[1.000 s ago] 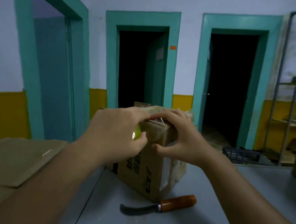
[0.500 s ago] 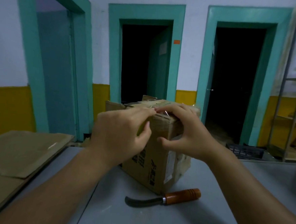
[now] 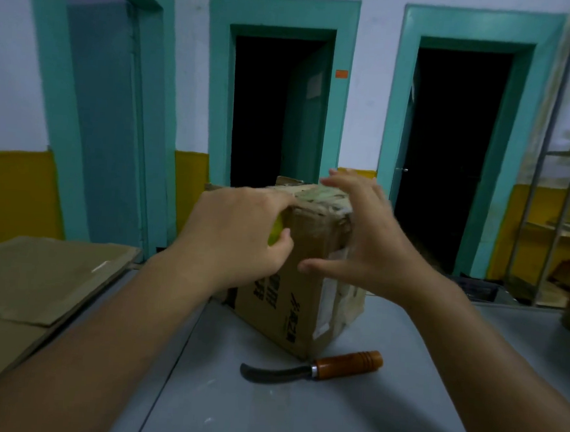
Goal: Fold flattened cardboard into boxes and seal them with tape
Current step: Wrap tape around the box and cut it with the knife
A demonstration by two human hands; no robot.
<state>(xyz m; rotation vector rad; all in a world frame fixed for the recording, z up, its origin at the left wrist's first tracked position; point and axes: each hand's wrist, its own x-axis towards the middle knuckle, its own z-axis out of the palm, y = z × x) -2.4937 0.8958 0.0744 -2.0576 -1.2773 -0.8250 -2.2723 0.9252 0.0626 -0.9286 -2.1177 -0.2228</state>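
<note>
Cardboard box (image 3: 300, 284) upright mid-surface (image 3: 263, 413), top flaps down, pale tape strips across the top. Left grip (image 3: 238, 236) at the box's upper left edge, curled round a small yellow-green item (image 3: 275, 233); can't tell what it is. Right grip (image 3: 373, 242) wide, fingers spread round the top right corner, contact unclear. Wooden-handled knife (image 3: 316, 370) just in front of the box. Flat cardboard (image 3: 36, 282) far left.

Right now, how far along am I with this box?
The box stands folded, tape across its closed top. Your left hand grips a yellow-green object, probably the tape roll, against its side; your right hand hovers open. The flattened cardboard at left awaits folding.
</note>
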